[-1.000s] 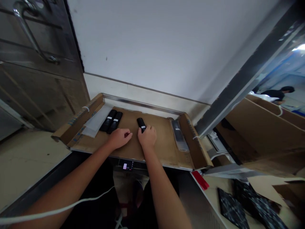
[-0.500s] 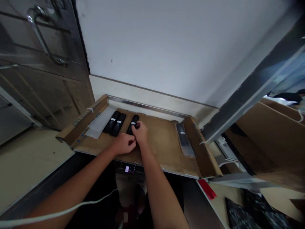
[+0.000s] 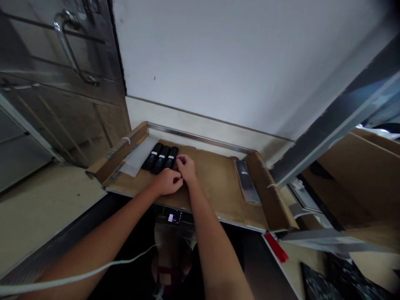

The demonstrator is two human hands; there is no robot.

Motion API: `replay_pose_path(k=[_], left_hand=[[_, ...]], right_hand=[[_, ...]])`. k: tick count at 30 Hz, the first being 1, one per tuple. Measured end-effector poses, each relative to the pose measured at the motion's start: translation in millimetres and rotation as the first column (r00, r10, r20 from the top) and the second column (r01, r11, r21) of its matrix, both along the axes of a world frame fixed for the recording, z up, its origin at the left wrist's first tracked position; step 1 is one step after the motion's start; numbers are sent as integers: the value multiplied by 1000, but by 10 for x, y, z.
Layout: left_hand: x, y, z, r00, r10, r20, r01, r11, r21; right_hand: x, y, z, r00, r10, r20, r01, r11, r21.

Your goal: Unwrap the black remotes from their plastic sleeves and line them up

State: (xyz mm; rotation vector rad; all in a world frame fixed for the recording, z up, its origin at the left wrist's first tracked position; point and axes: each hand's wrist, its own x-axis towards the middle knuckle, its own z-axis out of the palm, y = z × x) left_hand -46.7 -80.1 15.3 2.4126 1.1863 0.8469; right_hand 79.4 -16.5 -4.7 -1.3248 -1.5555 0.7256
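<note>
Three long, narrow black objects, each with a small white label, lie side by side on the cardboard-lined tray: the left one [image 3: 152, 156], the middle one [image 3: 160, 160] and the right one [image 3: 171, 157]. My right hand [image 3: 187, 167] is curled at the right edge of the rightmost object, its fingertips close against it. Just below, my left hand [image 3: 169, 182] is closed, thumb near the fingers, by the lower end of that object. Anything small inside either hand is hidden. Left of the row lie translucent plastic sleeves [image 3: 133, 160].
Another dark object in a clear sleeve [image 3: 246, 180] lies at the right of the cardboard tray [image 3: 215, 183], whose side walls stand up. A small lit screen [image 3: 174, 217] sits below the front edge. A white cable [image 3: 103, 270] crosses my left forearm. Large cardboard boxes [image 3: 359, 183] stand at right.
The third black object has moved left, closing its gap to the other two. My right hand has shifted from gripping over it to its right edge. The view has turned slightly left.
</note>
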Motion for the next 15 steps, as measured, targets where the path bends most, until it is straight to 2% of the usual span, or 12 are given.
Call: replay_pose_path(k=[2,4,6,8,9,11,13,15], left_hand=[[-6,3,5,1000,11,16,-11,1000,-4],[-17,6,5,998,36,43,-36,999,3],[-29,15,-3,996,55,75,-57,998,15],[-38,27,-16,993,62,98,-64,998,17],[-40,33,-21,992,63,105,-65,998,12],[-41,38,-26,992,64,113,-64,998,1],[-38,36,-22,991,65,116,-65,998,-2],[-34,29,-16,991,68,114,-68,998,-2]], right_hand=[[93,-54,9,993,-121,-6,121,992,39],[297,-174,40,946,-319,62,308,941,139],[612,-359,85,814,-545,203,483,828,285],[987,-582,124,616,-716,330,606,698,382],[1174,-694,138,535,-749,390,626,662,413],[1498,-893,148,410,-756,510,625,640,446],[1719,-1037,142,339,-727,597,643,642,417],[1828,-1117,131,309,-696,648,665,645,376]])
